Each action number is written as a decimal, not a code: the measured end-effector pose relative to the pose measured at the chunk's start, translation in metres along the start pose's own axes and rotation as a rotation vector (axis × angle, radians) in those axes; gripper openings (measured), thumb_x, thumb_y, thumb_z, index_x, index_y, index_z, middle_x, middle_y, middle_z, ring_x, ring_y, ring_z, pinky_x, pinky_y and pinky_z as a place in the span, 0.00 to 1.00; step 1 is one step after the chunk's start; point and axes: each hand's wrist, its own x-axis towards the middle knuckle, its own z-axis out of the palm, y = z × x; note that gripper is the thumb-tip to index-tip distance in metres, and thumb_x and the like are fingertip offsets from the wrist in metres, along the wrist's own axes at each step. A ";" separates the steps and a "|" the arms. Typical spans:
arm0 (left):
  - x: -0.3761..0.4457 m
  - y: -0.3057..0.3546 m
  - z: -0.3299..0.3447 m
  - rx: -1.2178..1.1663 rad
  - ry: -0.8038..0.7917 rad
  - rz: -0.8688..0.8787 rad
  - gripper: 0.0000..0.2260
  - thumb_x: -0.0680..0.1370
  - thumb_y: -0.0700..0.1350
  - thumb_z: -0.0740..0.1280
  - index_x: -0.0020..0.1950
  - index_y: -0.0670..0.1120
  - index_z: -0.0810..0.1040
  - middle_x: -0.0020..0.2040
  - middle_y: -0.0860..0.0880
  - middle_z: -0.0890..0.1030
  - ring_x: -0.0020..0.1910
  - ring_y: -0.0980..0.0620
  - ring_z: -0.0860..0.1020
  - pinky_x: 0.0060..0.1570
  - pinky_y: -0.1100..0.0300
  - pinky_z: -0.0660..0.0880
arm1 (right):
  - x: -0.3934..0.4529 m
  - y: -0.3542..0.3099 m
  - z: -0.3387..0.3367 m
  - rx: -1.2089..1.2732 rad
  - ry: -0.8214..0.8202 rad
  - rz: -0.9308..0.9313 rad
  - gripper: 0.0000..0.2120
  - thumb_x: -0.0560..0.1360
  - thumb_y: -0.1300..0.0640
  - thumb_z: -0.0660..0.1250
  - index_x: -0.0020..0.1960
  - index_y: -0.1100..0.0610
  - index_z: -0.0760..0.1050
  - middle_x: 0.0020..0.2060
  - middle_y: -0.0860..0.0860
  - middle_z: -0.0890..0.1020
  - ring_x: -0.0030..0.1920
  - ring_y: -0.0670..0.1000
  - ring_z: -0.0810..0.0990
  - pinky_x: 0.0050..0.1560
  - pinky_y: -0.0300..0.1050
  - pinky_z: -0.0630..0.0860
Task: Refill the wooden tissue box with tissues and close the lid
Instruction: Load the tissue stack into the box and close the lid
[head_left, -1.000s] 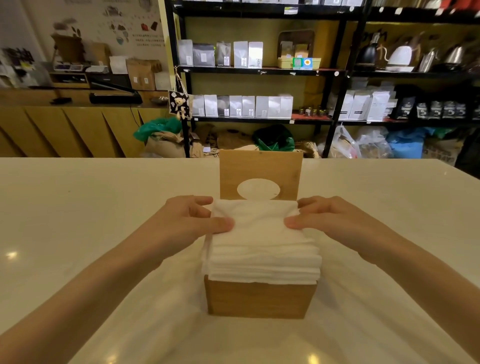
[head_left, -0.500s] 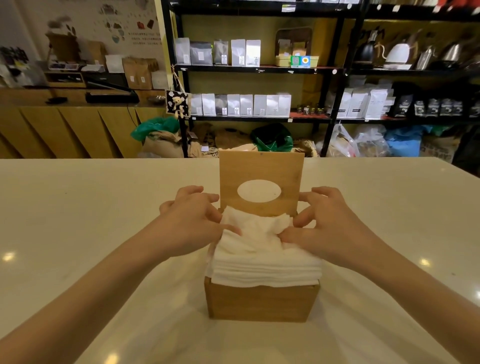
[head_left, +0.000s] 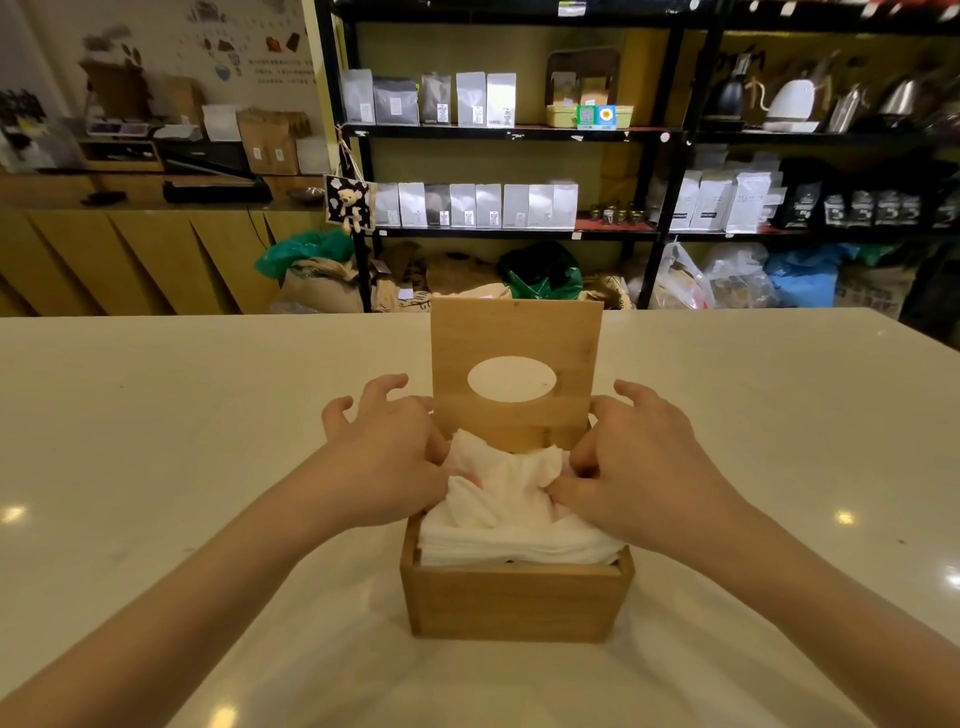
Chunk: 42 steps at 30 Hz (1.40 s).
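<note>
A wooden tissue box (head_left: 514, 605) stands on the white table (head_left: 156, 441) in front of me. Its lid (head_left: 514, 332), with an oval hole, stands upright at the back. A stack of white tissues (head_left: 511, 538) sits in the box, its top edge just above the rim. The top tissue is bunched up in the middle. My left hand (head_left: 387, 460) pinches that bunched tissue from the left. My right hand (head_left: 631, 467) pinches it from the right. Both hands have their other fingers curled and raised beside the lid.
Black shelves (head_left: 519, 132) with bags and kettles stand behind the table. Sacks and plastic bags (head_left: 540, 273) lie on the floor below them. A wooden counter (head_left: 130, 249) runs along the back left.
The tissue stack has sunk deeper into the box. Both hands have moved inward and back, gathering the top tissue into a raised bunch.
</note>
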 end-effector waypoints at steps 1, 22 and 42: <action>0.000 0.001 0.001 0.020 0.005 0.002 0.06 0.73 0.48 0.66 0.45 0.50 0.82 0.72 0.54 0.62 0.74 0.52 0.45 0.70 0.45 0.43 | 0.000 -0.001 0.002 -0.018 0.001 -0.001 0.13 0.73 0.49 0.62 0.47 0.55 0.81 0.65 0.49 0.72 0.74 0.56 0.53 0.72 0.56 0.53; 0.000 0.009 0.005 0.304 0.022 -0.040 0.08 0.75 0.50 0.62 0.46 0.53 0.80 0.70 0.50 0.68 0.75 0.46 0.45 0.69 0.37 0.39 | 0.000 -0.014 0.001 -0.202 0.007 0.050 0.12 0.73 0.46 0.60 0.40 0.53 0.74 0.61 0.53 0.73 0.71 0.60 0.57 0.71 0.62 0.50; -0.023 -0.011 -0.005 -0.170 -0.123 0.101 0.18 0.65 0.63 0.68 0.54 0.69 0.73 0.76 0.57 0.51 0.75 0.54 0.39 0.72 0.39 0.41 | -0.012 0.018 0.003 0.276 -0.031 -0.121 0.19 0.67 0.42 0.69 0.58 0.36 0.73 0.74 0.41 0.57 0.75 0.46 0.46 0.73 0.50 0.49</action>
